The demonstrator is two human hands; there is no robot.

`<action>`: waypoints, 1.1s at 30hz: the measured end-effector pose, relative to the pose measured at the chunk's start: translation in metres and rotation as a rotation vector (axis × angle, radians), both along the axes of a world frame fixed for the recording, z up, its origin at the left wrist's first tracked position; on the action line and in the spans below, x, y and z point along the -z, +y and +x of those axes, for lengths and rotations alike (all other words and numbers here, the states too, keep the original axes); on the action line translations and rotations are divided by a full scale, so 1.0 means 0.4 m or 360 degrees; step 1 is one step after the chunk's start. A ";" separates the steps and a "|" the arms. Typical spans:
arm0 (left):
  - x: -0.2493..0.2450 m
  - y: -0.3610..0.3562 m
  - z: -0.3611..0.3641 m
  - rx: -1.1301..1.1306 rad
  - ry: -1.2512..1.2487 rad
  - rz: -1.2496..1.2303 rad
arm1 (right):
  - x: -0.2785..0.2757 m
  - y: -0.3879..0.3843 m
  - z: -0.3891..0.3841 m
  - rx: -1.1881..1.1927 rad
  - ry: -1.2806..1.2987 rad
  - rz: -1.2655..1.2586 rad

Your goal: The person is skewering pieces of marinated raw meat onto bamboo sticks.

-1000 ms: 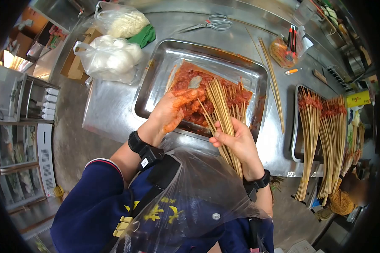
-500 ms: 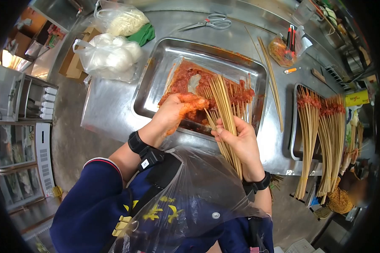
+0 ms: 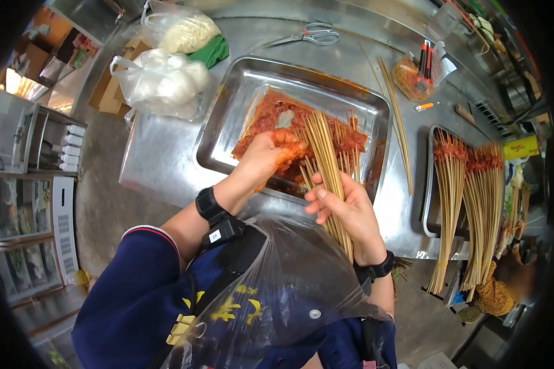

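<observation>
A bundle of bamboo skewers [image 3: 330,166] rests in my right hand [image 3: 349,209], the thumb and fingers wrapped round it. Red marinade coats the fingers of my left hand [image 3: 271,154], which are closed just left of the bundle, over the meat; what they pinch is hidden. Below them, sliced marinated meat [image 3: 268,114] lies in a steel tray [image 3: 225,111], with a greyish piece [image 3: 284,119] on top. Threaded meat skewers [image 3: 353,144] lie at the tray's right side, partly behind the bundle.
Loose skewers [image 3: 397,129] lie right of the tray. Scissors [image 3: 317,34] and plastic bags [image 3: 166,83] are behind it. A second tray [image 3: 430,184] holds finished meat skewers [image 3: 452,203]. Markers stand in a plastic tub [image 3: 410,79]. A person in patterned clothing [image 3: 493,294] is at far right.
My left hand has shifted slightly right and its fingers have curled in from a more stretched pose. The right hand's fingers have loosened a little around the bundle.
</observation>
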State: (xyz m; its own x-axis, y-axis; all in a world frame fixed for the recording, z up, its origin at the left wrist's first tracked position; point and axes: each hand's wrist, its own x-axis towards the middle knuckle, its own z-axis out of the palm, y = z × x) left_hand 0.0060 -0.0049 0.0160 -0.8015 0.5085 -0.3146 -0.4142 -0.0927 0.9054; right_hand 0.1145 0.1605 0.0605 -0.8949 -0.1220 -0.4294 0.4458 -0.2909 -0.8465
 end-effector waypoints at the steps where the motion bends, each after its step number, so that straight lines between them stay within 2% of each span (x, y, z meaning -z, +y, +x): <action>1: -0.001 -0.003 -0.006 -0.0046 0.0025 -0.0072 | 0.003 0.000 -0.004 0.0008 0.0014 -0.0049; 3: -0.008 -0.025 -0.032 -0.0142 0.0092 -0.0223 | 0.018 0.004 -0.011 0.0066 0.0060 -0.0058; 4: 0.010 -0.049 -0.051 -0.0239 0.0206 -0.0037 | 0.034 0.011 -0.010 0.0114 0.0084 -0.0022; 7: 0.000 -0.107 -0.090 -0.0165 0.0453 -0.0491 | 0.034 0.011 -0.013 0.0185 0.0065 0.0019; 8: 0.046 -0.132 -0.106 -0.0032 0.0836 -0.0772 | 0.037 0.012 -0.013 0.0183 0.0062 0.0013; 11: 0.040 -0.112 -0.073 0.0241 0.1191 -0.1393 | 0.039 0.009 -0.018 0.0181 0.0088 0.0015; 15: 0.042 -0.072 -0.052 0.0532 0.1544 -0.1863 | 0.040 0.016 -0.016 0.0117 0.0057 0.0115; 16: 0.057 -0.072 -0.053 0.0469 0.1625 -0.1742 | 0.039 0.014 -0.017 0.0110 0.0043 0.0141; 19: 0.048 -0.070 -0.052 0.0596 0.1596 -0.1657 | 0.035 0.007 -0.019 0.0114 -0.0027 0.0172; 22: 0.035 -0.071 -0.046 0.0615 0.1566 -0.1678 | 0.037 -0.003 -0.020 0.0201 -0.0016 0.0162; 25: 0.049 -0.094 -0.054 0.0247 0.1326 -0.1195 | 0.049 0.003 -0.015 0.0175 0.0100 0.0205; 28: 0.037 -0.117 -0.071 0.0024 0.0420 -0.0515 | 0.044 0.003 -0.018 0.0073 0.0084 0.0170; 31: -0.002 -0.112 -0.062 -0.0068 0.0001 -0.0096 | 0.037 -0.009 -0.027 0.0128 -0.0060 0.0083; 33: -0.021 -0.102 -0.053 -0.0119 -0.0120 0.0046 | 0.040 -0.010 -0.029 0.0106 -0.0053 0.0072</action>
State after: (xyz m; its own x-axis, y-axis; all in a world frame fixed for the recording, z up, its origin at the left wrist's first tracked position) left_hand -0.0151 -0.0458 0.0243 -0.8122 0.4581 -0.3613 -0.4718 -0.1514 0.8686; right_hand 0.1030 0.1566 0.0447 -0.8854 -0.0427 -0.4629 0.4551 -0.2828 -0.8444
